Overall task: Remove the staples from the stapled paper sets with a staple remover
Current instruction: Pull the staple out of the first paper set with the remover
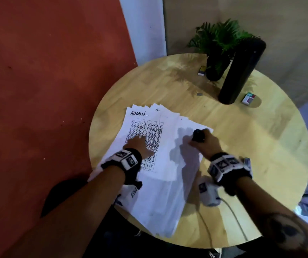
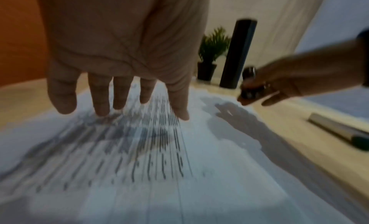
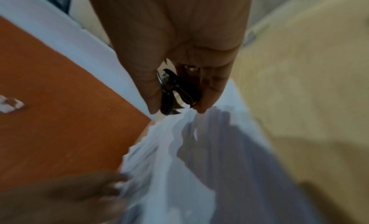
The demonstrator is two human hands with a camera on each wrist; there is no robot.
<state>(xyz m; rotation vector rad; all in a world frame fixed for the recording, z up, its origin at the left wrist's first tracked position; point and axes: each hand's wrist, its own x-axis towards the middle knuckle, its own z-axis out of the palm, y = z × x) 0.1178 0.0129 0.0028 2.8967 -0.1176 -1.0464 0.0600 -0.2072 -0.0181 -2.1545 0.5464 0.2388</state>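
Head view shows our left hand (image 1: 139,144) spread flat on the fanned paper sets (image 1: 170,146) on the round desk (image 1: 242,146), fingers straight, pinning the printed sheet. Our right hand (image 1: 205,141) is curled round the black staple remover (image 1: 198,135), poised over the far right corner of the stack, so it is the nearer hand to that corner. We cannot make out a staple. The sheets' long axis runs away from us. Handwriting on the top sheet reads "ADMIN".
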